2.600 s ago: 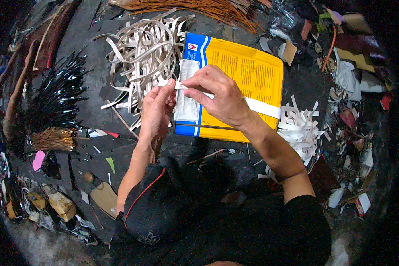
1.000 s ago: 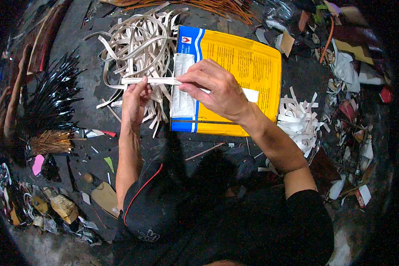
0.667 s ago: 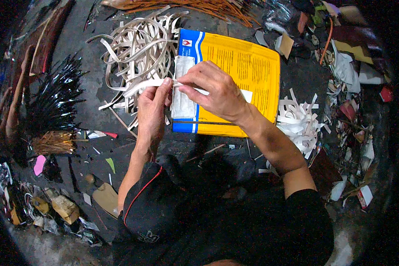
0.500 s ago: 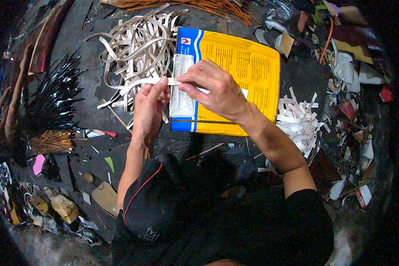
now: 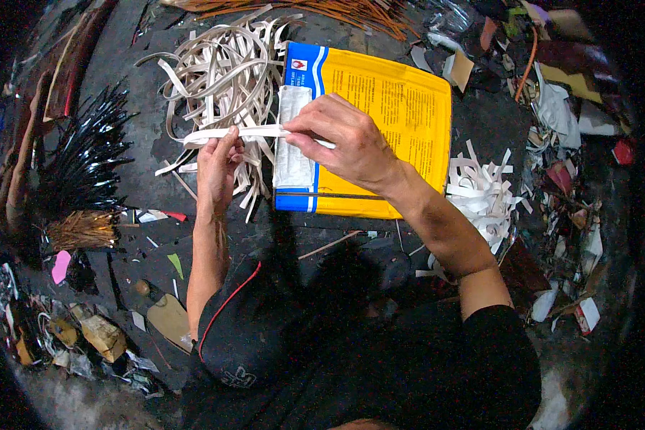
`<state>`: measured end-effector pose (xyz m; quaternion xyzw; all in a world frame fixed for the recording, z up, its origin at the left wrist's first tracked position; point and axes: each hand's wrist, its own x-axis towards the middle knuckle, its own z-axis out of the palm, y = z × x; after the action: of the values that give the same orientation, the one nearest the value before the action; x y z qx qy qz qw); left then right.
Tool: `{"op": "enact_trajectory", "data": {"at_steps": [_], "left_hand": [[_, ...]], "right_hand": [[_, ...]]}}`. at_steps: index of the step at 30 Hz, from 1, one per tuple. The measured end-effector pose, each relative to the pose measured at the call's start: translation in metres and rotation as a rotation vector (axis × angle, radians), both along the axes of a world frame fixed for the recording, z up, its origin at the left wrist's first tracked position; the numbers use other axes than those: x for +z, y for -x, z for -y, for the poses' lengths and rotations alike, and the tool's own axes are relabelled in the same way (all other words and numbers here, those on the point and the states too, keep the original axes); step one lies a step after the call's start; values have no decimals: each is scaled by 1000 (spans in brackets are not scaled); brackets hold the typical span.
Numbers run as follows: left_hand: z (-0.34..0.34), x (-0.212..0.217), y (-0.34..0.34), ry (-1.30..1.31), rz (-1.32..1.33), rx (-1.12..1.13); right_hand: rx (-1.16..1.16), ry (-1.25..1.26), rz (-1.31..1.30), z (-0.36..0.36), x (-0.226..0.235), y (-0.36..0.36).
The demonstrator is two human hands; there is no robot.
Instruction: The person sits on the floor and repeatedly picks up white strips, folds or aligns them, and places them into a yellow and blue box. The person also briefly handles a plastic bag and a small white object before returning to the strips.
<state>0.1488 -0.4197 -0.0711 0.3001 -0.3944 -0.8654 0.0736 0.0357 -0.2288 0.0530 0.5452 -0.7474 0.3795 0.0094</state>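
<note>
A white strip (image 5: 262, 131) is stretched between my two hands. My left hand (image 5: 218, 165) pinches it between thumb and fingers, in front of a tangled heap of long off-white strips (image 5: 222, 79). My right hand (image 5: 344, 140) pinches the strip's other end over a yellow and blue flat panel (image 5: 416, 107). A pale whitish pad (image 5: 294, 168) lies on the panel's blue left side, and a thin dark rod (image 5: 337, 195) crosses near its lower edge. Part of the panel is hidden under my right hand and forearm.
Short white strips (image 5: 484, 193) lie piled right of the panel. Black glossy strands (image 5: 86, 143) and a bundle of brown sticks (image 5: 84, 229) are at the left. Orange-brown rods (image 5: 322, 8) lie at the far edge. Mixed scraps (image 5: 562, 179) litter the right side.
My left hand has slid to the left along the strip, away from my right hand, so a longer stretch shows between them. My right hand has barely moved.
</note>
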Motion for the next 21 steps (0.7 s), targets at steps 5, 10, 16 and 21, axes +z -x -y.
{"op": "enact_trajectory", "data": {"at_steps": [5,10,16,21], "left_hand": [[6,1,-3,-17,-13,8],[9,1,-4,12,30,4],[17,-6,-6,-28,19,54],[26,-12,-8,25,31,52]], "right_hand": [[-35,-5,85,-3,4,-3],[-54,-32,49,-10,1,-1],[-12,-5,33,1,3,-1],[-42,-32,-14,-11,2,1]]}}
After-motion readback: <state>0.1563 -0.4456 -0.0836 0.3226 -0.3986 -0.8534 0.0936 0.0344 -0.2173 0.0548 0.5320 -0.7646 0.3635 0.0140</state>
